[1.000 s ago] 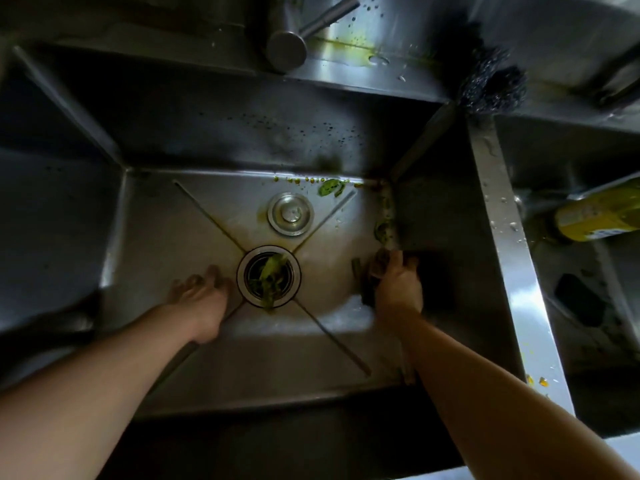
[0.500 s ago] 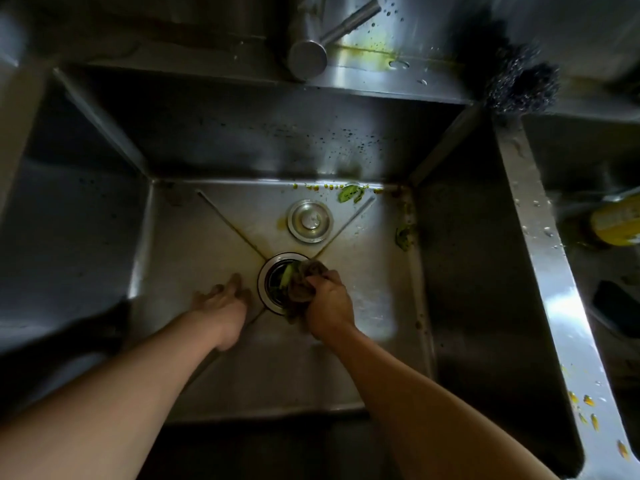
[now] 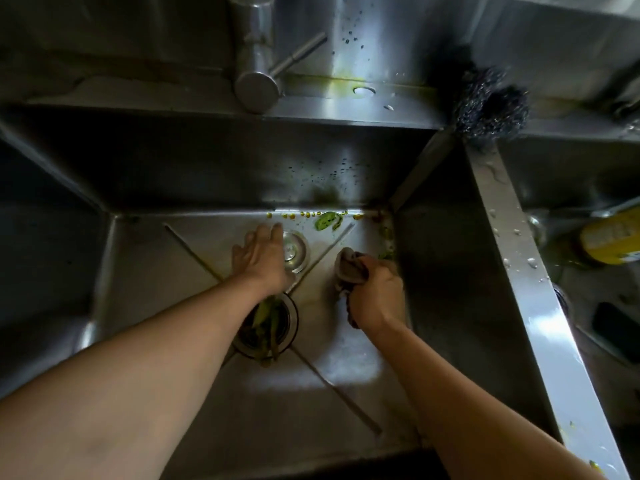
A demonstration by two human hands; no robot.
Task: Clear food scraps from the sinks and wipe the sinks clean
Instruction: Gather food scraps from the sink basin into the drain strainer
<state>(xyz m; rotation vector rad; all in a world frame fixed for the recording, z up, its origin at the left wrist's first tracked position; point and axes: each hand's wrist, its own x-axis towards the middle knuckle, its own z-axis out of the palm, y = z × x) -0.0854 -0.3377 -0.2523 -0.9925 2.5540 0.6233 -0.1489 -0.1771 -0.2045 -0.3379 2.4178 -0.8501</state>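
head view, left sink: since half a second ago i see the right hand has left the drain and carried its cloth to the right edge of the basin floor, fingers clamped round the bunched fabric, while the left hand has gone from the floor beside the drain up to the loose drain stopper, fingers straight and spread, lying on or just over its near rim; whether it touches i cannot tell. i judge the wiping is now aimed at the green scraps just beyond the cloth at the right wall, and clearing is far from done: leafy stems fill the drain, and a green slice with yellow bits lies along the back edge. the steel floor is wet and stained; behind stand the tap and a steel-wool scourer on the divider, with a yellow bottle in the dim right sink
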